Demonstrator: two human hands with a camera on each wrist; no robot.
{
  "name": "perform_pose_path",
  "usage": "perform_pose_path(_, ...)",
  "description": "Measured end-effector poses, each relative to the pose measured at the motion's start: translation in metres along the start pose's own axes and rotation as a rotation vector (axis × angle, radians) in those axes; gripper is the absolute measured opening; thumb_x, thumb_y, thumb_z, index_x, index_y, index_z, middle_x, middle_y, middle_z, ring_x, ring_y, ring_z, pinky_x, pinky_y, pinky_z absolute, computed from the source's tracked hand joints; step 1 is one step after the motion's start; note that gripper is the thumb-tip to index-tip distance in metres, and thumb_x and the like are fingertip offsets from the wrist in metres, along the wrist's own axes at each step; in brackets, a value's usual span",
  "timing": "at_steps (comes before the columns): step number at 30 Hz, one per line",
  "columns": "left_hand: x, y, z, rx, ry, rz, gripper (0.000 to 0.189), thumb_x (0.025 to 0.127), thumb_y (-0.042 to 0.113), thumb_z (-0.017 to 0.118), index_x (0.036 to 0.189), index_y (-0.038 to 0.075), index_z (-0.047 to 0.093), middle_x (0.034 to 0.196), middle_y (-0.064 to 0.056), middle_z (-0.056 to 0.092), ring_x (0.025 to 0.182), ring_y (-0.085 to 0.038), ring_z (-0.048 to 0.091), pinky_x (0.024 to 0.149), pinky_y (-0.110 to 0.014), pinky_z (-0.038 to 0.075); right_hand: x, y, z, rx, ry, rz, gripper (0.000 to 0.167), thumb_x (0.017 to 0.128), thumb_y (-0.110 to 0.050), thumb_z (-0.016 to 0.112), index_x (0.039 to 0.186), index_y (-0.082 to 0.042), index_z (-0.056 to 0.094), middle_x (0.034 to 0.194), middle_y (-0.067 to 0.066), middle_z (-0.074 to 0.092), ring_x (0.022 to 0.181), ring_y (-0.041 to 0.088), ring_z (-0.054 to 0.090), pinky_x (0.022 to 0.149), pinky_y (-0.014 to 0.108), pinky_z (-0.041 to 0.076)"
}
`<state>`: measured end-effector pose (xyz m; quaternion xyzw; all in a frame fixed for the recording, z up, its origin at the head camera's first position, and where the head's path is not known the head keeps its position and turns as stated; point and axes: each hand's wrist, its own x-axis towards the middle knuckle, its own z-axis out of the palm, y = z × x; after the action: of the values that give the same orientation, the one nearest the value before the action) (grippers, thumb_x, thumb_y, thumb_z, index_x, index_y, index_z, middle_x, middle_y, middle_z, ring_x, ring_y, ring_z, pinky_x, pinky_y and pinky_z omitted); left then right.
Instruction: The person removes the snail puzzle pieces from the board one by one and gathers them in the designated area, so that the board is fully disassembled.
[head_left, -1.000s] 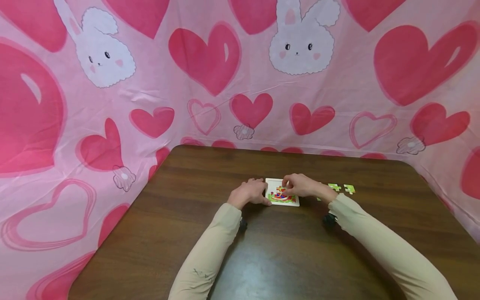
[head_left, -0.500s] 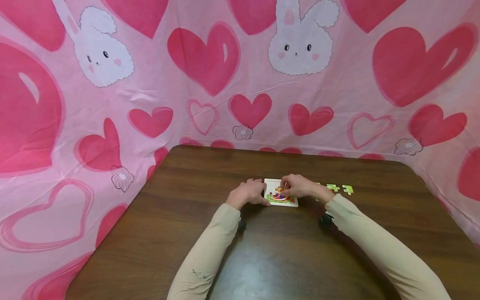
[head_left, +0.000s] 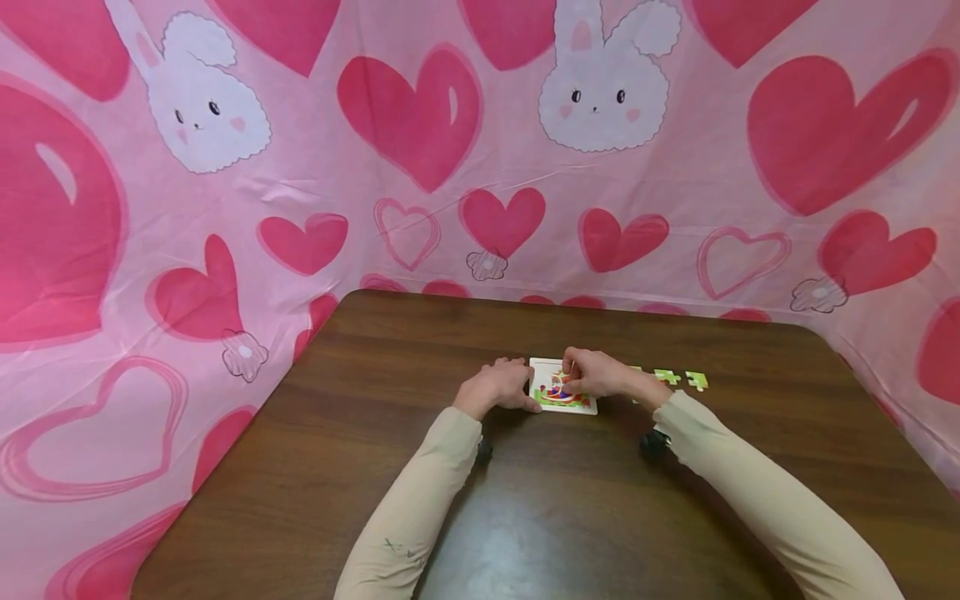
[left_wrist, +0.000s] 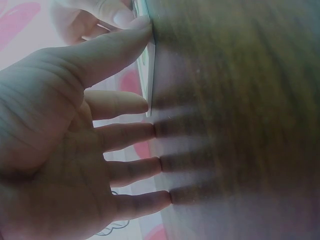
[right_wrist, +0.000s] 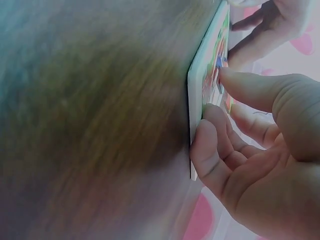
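Observation:
A small white-framed jigsaw board [head_left: 543, 367] with a colourful picture lies on the table between the hands. My left hand [head_left: 495, 388] is at its left side. In the left wrist view, the thumb [left_wrist: 117, 47] and forefinger touch the board's edge, while the other straight fingers rest their tips on the table. Over the picture, my right hand [head_left: 597, 372] pinches a puzzle piece [right_wrist: 221, 86] between thumb and forefinger. That piece stands tilted at the board's surface and is mostly hidden by the fingers. The right hand's lower fingers touch the board's rim.
Loose green puzzle pieces lie right of the board, among them one piece [head_left: 667, 377] and another piece [head_left: 697, 380]; the right forearm partly covers the group. A brown wooden table [head_left: 420, 350] stands before a pink heart-and-rabbit cloth [head_left: 510, 150].
The right hand's fingers have shifted slightly over the picture, with the piece between them. The left hand stays at the board's left side. The view has moved a little.

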<state>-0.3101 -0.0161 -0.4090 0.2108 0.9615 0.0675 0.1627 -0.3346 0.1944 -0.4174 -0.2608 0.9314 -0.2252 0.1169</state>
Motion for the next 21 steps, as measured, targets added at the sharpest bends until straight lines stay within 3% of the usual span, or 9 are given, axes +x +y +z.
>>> perform_pose_path(10, 0.0022, -0.0016, 0.0004, -0.002, -0.008, 0.007, 0.066, 0.085, 0.053, 0.070, 0.138, 0.016, 0.056, 0.157, -0.007, 0.039, 0.141, -0.031, 0.037, 0.115, -0.055, 0.032, -0.0004, -0.0030, 0.0024, 0.051, 0.103, -0.060, 0.017, 0.089, -0.017, 0.070, 0.090, -0.011, 0.054, 0.079, 0.002, 0.057, 0.069, 0.014, 0.051, 0.061, 0.027, 0.040)
perform_pose_path(21, 0.0019, -0.0016, 0.0016, 0.014, 0.002, 0.003, 0.065, 0.085, 0.054, 0.069, 0.137, 0.017, 0.056, 0.157, -0.007, 0.039, 0.142, -0.032, 0.036, 0.114, -0.055, 0.032, -0.0046, -0.0058, -0.0070, 0.150, 0.094, -0.035, 0.008, 0.091, -0.013, 0.067, 0.090, -0.010, 0.059, 0.082, 0.004, 0.060, 0.069, 0.015, 0.054, 0.060, 0.028, 0.046)
